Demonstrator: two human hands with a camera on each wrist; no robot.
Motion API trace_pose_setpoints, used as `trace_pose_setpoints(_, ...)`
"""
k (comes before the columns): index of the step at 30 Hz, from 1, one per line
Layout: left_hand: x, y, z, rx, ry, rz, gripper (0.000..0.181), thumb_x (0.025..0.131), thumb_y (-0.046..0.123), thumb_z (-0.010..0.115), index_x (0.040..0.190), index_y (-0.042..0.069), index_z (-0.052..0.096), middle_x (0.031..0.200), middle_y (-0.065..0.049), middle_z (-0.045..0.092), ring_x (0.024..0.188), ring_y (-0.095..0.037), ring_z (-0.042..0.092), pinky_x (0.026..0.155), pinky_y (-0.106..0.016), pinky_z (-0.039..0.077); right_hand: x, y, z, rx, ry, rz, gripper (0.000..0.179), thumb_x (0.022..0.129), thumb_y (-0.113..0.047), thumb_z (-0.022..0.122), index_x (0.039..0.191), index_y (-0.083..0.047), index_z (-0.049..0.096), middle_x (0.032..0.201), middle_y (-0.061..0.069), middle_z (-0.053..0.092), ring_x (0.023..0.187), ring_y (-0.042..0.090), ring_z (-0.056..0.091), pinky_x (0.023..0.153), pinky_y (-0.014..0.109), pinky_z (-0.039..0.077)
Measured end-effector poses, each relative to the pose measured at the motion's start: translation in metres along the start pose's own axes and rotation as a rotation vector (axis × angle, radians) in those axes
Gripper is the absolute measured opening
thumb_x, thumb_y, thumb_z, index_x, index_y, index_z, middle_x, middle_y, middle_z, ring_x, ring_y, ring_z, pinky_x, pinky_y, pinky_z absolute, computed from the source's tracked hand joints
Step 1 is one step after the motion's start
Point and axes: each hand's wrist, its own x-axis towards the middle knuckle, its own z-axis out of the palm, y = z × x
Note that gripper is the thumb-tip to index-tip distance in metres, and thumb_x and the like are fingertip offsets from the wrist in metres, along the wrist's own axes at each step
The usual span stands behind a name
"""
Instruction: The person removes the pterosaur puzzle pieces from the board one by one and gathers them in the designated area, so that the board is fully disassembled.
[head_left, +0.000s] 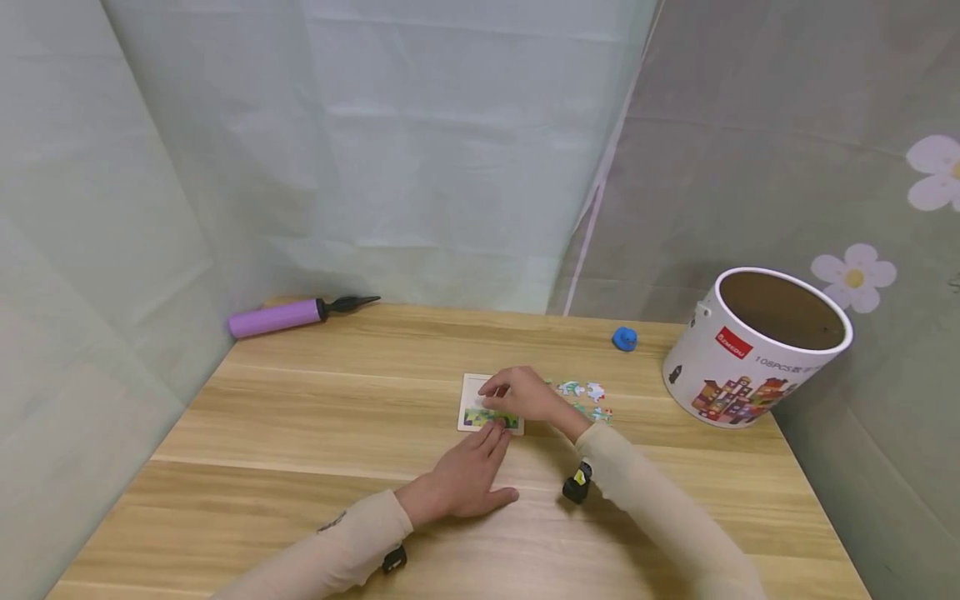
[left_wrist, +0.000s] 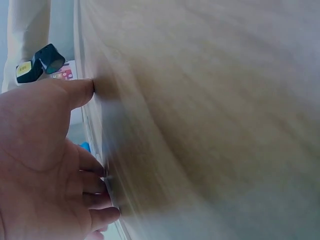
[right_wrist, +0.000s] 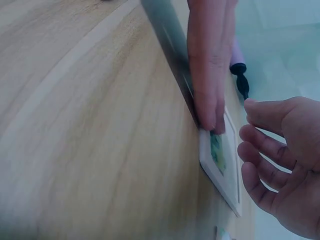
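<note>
A small jigsaw board [head_left: 467, 403] with a pale frame lies on the table, green puzzle pieces fitted along its near side and a bare pale area at its far side. My left hand [head_left: 467, 471] lies with straight fingers, the fingertips resting on the board's near edge and the thumb spread out to the right. Over the board is my right hand [head_left: 522, 394], bent at the wrist, with loosely curved fingers. In the right wrist view its thumb and fingers [right_wrist: 250, 150] stand apart, and nothing shows between them. Loose jigsaw pieces [head_left: 596, 392] lie right of the board, partly behind the right wrist.
A blue toy duck [head_left: 625, 338] sits at the back of the wooden table [head_left: 300, 408]. Toward the right stands a large white bucket [head_left: 690, 367] with printed blocks. A purple hand pump [head_left: 277, 318] lies at the back left. Cloth walls close off the back and sides.
</note>
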Motion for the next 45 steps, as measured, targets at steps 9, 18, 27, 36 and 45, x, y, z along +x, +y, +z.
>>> trace_pose_setpoints(9,0.000,0.000,-0.001,0.014,-0.011,-0.002,0.084,0.104,0.057,0.046,0.155,-0.008,0.033,0.164,-0.024,0.028,0.154,-0.034,0.025,0.125,-0.039,0.025,0.007,0.000,0.014,0.011,-0.018,0.052,0.014,0.094,-0.023,0.076,0.104,-0.014,0.082,0.100,-0.003,0.075,0.085,0.005,0.065,0.077,0.025,0.054)
trace_pose_setpoints(18,-0.001,-0.001,-0.001,-0.017,-0.020,-0.008,0.085,0.104,0.057,0.046,0.156,-0.008,0.031,0.165,-0.024,0.025,0.155,-0.033,0.024,0.124,-0.041,0.026,0.009,0.000,0.018,-0.028,-0.019,0.061,0.011,0.093,-0.026,0.077,0.098,-0.018,0.083,0.090,-0.009,0.072,0.083,0.003,0.064,0.079,0.026,0.054)
trace_pose_setpoints(27,-0.001,-0.001,-0.003,-0.024,-0.046,-0.016,0.085,0.103,0.057,0.046,0.157,-0.007,0.029,0.166,-0.022,0.024,0.155,-0.032,0.023,0.124,-0.040,0.025,0.009,-0.006,0.020,0.000,-0.015,0.081,0.007,0.092,-0.022,0.079,0.093,-0.015,0.080,0.084,-0.008,0.072,0.078,0.004,0.064,0.076,0.026,0.055)
trace_pose_setpoints(36,-0.002,-0.001,-0.004,-0.044,-0.035,-0.013,0.084,0.103,0.055,0.048,0.156,-0.008,0.030,0.166,-0.023,0.024,0.155,-0.032,0.023,0.124,-0.041,0.026,0.008,-0.009,0.020,0.116,0.004,0.140,0.005,0.092,-0.019,0.079,0.092,-0.015,0.075,0.080,-0.009,0.072,0.069,0.004,0.066,0.067,0.023,0.055)
trace_pose_setpoints(45,-0.001,-0.001,-0.004,-0.055,-0.030,-0.009,0.084,0.103,0.054,0.048,0.156,-0.008,0.029,0.166,-0.025,0.023,0.155,-0.034,0.022,0.125,-0.041,0.024,0.006,-0.007,0.019,0.159,0.044,0.154,0.005,0.092,-0.020,0.078,0.089,-0.019,0.075,0.080,-0.010,0.073,0.070,0.005,0.067,0.066,0.024,0.056)
